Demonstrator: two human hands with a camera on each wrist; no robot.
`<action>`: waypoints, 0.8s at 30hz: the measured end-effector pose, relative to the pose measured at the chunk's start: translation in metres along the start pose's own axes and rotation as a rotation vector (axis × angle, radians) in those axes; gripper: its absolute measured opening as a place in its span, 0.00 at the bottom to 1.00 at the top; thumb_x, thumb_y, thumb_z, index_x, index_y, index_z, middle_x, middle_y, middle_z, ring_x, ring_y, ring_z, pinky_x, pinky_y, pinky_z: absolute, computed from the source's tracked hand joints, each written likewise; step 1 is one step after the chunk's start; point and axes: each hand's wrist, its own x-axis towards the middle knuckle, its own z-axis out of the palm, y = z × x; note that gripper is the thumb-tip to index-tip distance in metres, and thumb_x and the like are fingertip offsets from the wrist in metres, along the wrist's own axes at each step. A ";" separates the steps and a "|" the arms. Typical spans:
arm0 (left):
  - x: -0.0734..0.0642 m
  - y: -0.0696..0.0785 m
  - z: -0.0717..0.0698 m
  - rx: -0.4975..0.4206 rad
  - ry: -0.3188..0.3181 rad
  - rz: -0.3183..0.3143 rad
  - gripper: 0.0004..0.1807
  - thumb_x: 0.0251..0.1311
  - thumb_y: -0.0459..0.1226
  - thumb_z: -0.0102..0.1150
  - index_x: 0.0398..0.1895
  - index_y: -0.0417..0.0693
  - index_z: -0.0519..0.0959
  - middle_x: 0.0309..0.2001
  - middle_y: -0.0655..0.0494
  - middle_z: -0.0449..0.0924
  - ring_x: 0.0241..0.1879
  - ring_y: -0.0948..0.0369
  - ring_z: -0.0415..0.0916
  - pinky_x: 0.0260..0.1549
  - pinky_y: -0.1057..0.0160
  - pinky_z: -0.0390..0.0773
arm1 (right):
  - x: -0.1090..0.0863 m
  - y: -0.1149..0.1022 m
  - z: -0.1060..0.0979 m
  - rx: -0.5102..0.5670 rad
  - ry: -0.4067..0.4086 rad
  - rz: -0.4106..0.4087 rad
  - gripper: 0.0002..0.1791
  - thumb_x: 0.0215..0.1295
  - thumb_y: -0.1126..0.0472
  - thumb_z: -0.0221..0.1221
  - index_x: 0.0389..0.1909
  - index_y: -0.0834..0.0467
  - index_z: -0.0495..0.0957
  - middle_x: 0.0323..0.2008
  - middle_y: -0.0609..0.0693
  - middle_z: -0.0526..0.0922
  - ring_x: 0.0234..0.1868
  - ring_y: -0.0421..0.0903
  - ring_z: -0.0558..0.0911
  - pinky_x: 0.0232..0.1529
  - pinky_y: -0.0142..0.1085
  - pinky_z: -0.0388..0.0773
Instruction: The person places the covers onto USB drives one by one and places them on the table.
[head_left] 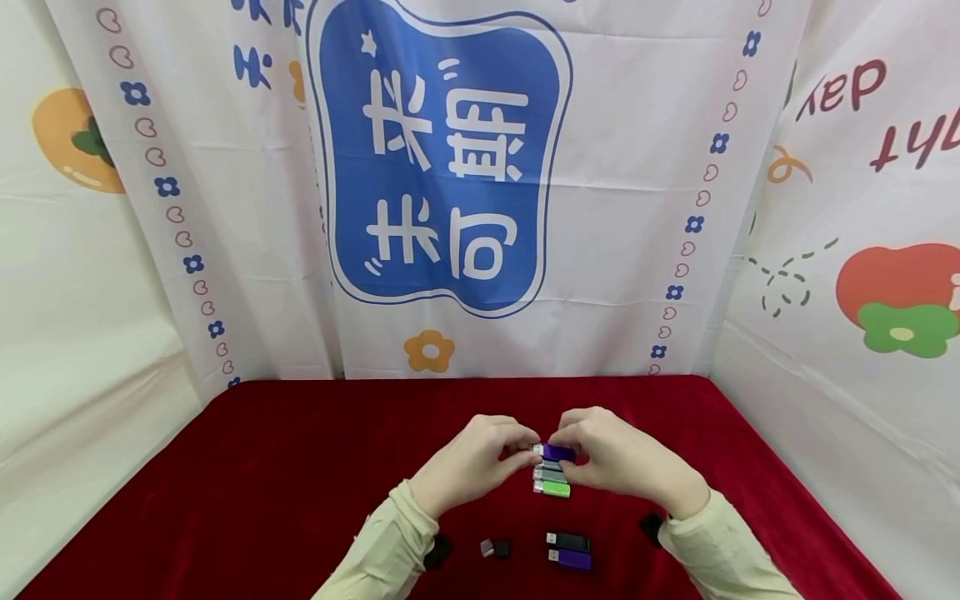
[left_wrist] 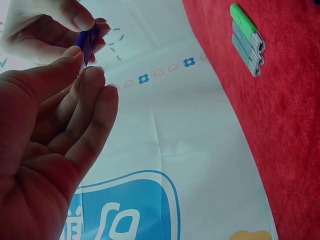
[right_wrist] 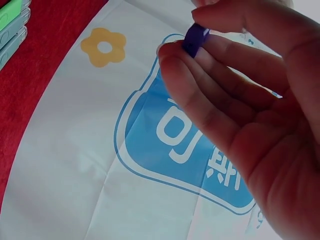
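Both hands meet on a purple USB flash drive [head_left: 558, 452], raised above the table. My right hand [head_left: 622, 458] pinches its purple body between thumb and fingers. At the connector end, the thumb and index finger of my left hand [head_left: 480, 458] close on the tip, which they mostly hide. Below the hands, a green USB drive [head_left: 557, 490] and two grey USB drives [left_wrist: 243, 45] lie side by side on the red cloth. Their connector ends look covered by clear caps in the left wrist view.
Nearer the body lie a black USB drive [head_left: 573, 542] and another purple USB drive [head_left: 573, 560]. Left of them are a small clear piece [head_left: 487, 547] and a small black piece [head_left: 502, 548]. A red cloth [head_left: 262, 467] covers the table; printed white curtains [head_left: 630, 250] surround it.
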 end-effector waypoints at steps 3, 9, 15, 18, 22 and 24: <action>0.000 0.000 0.000 0.002 -0.006 0.000 0.07 0.60 0.32 0.67 0.41 0.41 0.86 0.34 0.57 0.83 0.33 0.71 0.76 0.34 0.77 0.76 | 0.000 -0.001 0.001 -0.008 0.000 -0.002 0.07 0.54 0.68 0.70 0.35 0.58 0.87 0.28 0.41 0.76 0.27 0.33 0.71 0.27 0.24 0.73; 0.000 -0.002 -0.001 0.014 -0.009 0.010 0.06 0.60 0.32 0.67 0.40 0.42 0.85 0.33 0.57 0.82 0.32 0.71 0.75 0.33 0.79 0.74 | 0.001 -0.003 0.003 -0.025 0.019 -0.026 0.11 0.54 0.69 0.70 0.40 0.62 0.87 0.32 0.45 0.79 0.29 0.34 0.73 0.29 0.22 0.74; -0.001 -0.002 -0.002 0.026 -0.024 0.032 0.03 0.60 0.31 0.67 0.37 0.43 0.84 0.31 0.58 0.78 0.30 0.70 0.72 0.30 0.79 0.73 | 0.003 -0.006 0.006 -0.035 0.037 -0.067 0.10 0.55 0.70 0.70 0.40 0.62 0.87 0.32 0.46 0.78 0.29 0.33 0.73 0.28 0.21 0.73; 0.000 -0.002 -0.002 0.035 -0.028 0.042 0.03 0.60 0.30 0.66 0.36 0.44 0.84 0.30 0.58 0.77 0.29 0.70 0.71 0.30 0.79 0.72 | 0.002 -0.006 0.006 -0.045 0.043 -0.078 0.10 0.55 0.69 0.70 0.39 0.61 0.87 0.31 0.46 0.78 0.29 0.33 0.73 0.28 0.19 0.72; -0.001 -0.003 -0.002 0.042 -0.026 0.036 0.03 0.61 0.31 0.66 0.37 0.44 0.84 0.31 0.59 0.77 0.30 0.70 0.71 0.30 0.80 0.72 | 0.002 -0.005 0.006 -0.056 0.049 -0.082 0.10 0.55 0.69 0.70 0.39 0.62 0.87 0.31 0.46 0.78 0.29 0.35 0.75 0.29 0.19 0.72; -0.001 -0.003 -0.002 0.039 -0.027 0.025 0.04 0.61 0.32 0.66 0.38 0.44 0.84 0.32 0.59 0.78 0.31 0.71 0.72 0.31 0.80 0.73 | 0.002 -0.004 0.005 -0.061 0.051 -0.075 0.10 0.54 0.69 0.70 0.39 0.62 0.87 0.32 0.46 0.79 0.29 0.35 0.75 0.30 0.19 0.72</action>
